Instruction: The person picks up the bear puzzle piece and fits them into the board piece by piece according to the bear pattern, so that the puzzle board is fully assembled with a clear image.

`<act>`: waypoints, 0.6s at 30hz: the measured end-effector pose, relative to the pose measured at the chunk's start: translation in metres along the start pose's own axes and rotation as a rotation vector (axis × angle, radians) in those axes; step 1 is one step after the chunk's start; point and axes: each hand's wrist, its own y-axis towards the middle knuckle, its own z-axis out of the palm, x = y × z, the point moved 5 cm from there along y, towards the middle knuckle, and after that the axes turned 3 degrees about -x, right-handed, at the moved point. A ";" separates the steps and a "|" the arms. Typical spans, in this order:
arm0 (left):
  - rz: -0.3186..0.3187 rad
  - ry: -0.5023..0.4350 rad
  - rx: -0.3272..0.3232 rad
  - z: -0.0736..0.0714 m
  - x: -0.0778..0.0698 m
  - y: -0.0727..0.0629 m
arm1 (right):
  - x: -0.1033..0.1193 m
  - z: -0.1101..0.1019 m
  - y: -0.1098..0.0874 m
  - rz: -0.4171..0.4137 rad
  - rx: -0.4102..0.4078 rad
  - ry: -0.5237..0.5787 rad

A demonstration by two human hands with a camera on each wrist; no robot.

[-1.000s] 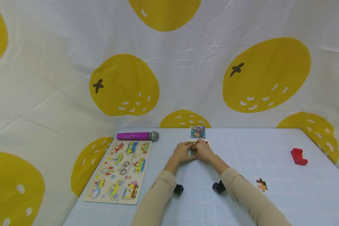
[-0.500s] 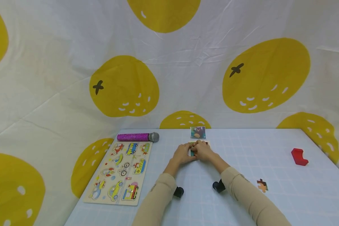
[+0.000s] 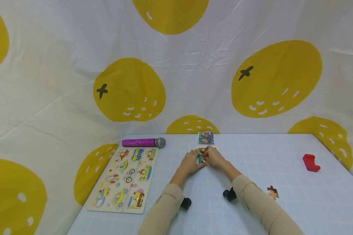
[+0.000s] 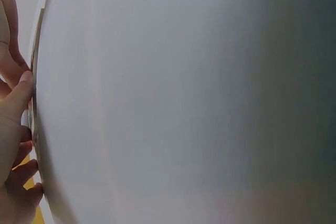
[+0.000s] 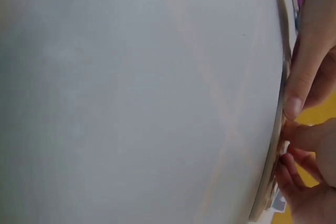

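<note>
A small, colourful jigsaw puzzle (image 3: pixel 200 159) lies in a thin board, partly hidden beneath both hands. My left hand (image 3: pixel 190 162) rests along its left side, fingers spread, with the thumb at the near edge. Over the right part of the puzzle, my right hand (image 3: pixel 214 158) has its fingertips bent together and pinches what looks like a jigsaw piece, mostly covered by the fingers. In the left wrist view the left thumb (image 4: pixel 23 85) touches the board's edge. The right wrist view has the right hand (image 5: pixel 310 182) low at the edge. Just behind lies a bear picture card (image 3: pixel 206 137).
One loose jigsaw piece (image 3: pixel 272 192) lies right of the right forearm. Farther right is a red curved block (image 3: pixel 311 163). On the left lie a wooden vehicle peg puzzle (image 3: pixel 126 182) and a purple microphone (image 3: pixel 142 142). Black wrist cameras (image 3: pixel 230 195) hang under the sleeves.
My right hand has shifted slightly to the right, showing more of the jigsaw puzzle between the hands. The left hand stays nearly in place.
</note>
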 end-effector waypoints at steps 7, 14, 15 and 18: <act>0.010 0.080 0.001 0.002 -0.005 0.000 | 0.004 0.001 -0.005 -0.025 0.134 -0.093; -0.017 0.133 0.032 0.006 -0.010 0.000 | 0.005 0.000 -0.007 0.083 0.168 -0.150; -0.022 0.133 0.028 0.006 -0.011 0.000 | 0.005 0.000 -0.008 0.104 0.166 -0.164; -0.039 0.113 0.017 0.005 -0.014 0.001 | 0.004 -0.002 -0.009 0.177 0.168 -0.194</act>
